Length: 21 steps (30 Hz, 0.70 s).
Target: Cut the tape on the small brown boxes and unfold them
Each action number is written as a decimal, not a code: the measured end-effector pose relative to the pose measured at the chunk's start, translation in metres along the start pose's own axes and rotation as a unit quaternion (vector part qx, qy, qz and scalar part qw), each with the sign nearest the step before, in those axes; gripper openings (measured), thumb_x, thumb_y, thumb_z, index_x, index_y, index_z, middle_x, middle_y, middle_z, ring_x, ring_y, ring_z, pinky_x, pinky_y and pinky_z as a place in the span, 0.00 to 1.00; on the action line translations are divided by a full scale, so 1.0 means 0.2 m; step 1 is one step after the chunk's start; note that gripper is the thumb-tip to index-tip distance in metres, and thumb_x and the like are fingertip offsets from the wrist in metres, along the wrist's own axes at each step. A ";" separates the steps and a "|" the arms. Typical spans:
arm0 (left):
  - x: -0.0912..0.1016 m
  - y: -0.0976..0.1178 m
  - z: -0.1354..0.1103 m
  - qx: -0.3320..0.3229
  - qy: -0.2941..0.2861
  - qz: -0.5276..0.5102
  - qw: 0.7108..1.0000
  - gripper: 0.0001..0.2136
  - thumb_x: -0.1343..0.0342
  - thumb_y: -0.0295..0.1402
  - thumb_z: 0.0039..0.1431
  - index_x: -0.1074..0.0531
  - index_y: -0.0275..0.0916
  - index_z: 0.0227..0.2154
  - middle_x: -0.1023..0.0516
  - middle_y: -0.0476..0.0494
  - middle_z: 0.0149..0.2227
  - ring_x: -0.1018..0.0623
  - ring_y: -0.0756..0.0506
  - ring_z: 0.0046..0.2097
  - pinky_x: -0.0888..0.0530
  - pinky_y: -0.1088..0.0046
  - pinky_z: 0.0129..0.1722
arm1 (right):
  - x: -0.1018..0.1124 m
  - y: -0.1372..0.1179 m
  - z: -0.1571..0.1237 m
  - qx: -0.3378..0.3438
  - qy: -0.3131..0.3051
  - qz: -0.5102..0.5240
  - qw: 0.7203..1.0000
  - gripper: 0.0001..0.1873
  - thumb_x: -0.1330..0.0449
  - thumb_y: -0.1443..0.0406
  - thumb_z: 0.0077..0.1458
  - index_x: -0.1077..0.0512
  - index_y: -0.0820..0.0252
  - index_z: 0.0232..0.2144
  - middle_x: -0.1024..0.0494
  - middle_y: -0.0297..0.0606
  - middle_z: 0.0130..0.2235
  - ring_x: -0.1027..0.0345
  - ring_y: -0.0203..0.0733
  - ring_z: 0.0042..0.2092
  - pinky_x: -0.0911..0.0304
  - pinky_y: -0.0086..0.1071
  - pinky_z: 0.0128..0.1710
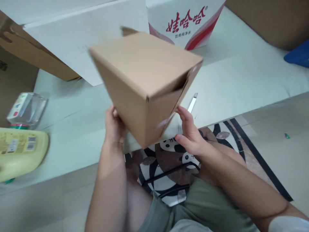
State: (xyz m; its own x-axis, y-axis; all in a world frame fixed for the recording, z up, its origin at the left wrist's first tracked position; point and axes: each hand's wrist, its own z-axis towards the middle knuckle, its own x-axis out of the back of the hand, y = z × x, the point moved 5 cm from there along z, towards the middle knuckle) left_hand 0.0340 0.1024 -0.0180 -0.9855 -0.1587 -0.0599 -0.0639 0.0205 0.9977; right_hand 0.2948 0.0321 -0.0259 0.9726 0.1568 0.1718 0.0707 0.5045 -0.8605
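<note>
A brown cardboard box (pixel 130 87) stands tilted in front of me, slightly blurred. A gap shows along the flap on its right side. Curled against the lower left side of the box is my left hand (pixel 113 127), closed on it with the fingertips partly hidden. My right hand (pixel 190 133) is at the box's right edge, fingertips touching or very near it, with thumb and fingers spread apart. Just beyond that hand, a utility knife (pixel 192 103) lies on the pale table surface (pixel 241 83).
A white carton with red lettering (pixel 185 24) stands behind the box, beside a larger white panel (pixel 89 42). At left lie a clear bottle (pixel 33 108) and a yellow jug (pixel 24 154). A blue object (pixel 299 54) sits far right. Below is a panda-patterned mat (pixel 169 177).
</note>
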 end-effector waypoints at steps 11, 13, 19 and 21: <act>-0.16 -0.10 -0.11 0.164 -0.136 -0.040 0.976 0.29 0.41 0.64 0.52 0.19 0.40 0.36 0.14 0.35 0.35 0.14 0.30 0.48 0.16 0.56 0.42 | 0.10 0.02 0.06 -0.078 0.104 0.029 0.991 0.48 0.39 0.34 0.54 0.50 0.33 0.70 0.36 0.39 0.71 0.34 0.55 0.68 0.30 0.57 0.63; -0.17 -0.11 -0.12 0.186 -0.140 -0.053 0.971 0.29 0.40 0.64 0.51 0.19 0.40 0.36 0.14 0.35 0.35 0.14 0.30 0.46 0.16 0.58 0.40 | 0.11 0.04 0.06 -0.086 0.108 0.033 0.990 0.49 0.40 0.33 0.53 0.50 0.33 0.70 0.37 0.39 0.71 0.35 0.55 0.68 0.30 0.56 0.63; -0.17 -0.12 -0.12 0.204 -0.133 -0.042 0.969 0.29 0.39 0.65 0.48 0.19 0.40 0.33 0.15 0.35 0.32 0.14 0.31 0.42 0.16 0.60 0.36 | 0.11 0.06 0.07 -0.092 0.111 0.048 0.988 0.48 0.38 0.36 0.55 0.51 0.33 0.71 0.40 0.37 0.73 0.37 0.53 0.70 0.31 0.56 0.65; -0.18 -0.12 -0.13 0.206 -0.146 -0.035 0.967 0.30 0.40 0.65 0.49 0.19 0.40 0.34 0.15 0.34 0.32 0.14 0.29 0.43 0.16 0.58 0.37 | 0.12 0.06 0.07 -0.096 0.115 0.041 0.988 0.49 0.39 0.35 0.54 0.50 0.34 0.71 0.41 0.37 0.74 0.38 0.53 0.71 0.32 0.56 0.66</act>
State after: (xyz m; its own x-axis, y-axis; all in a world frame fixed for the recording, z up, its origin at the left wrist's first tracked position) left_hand 0.0758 0.0821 -0.0385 -0.9751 0.1096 -0.1928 -0.1303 0.4205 0.8979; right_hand 0.3159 0.0538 -0.0262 0.9998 -0.0176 0.0029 0.0085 0.3236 -0.9461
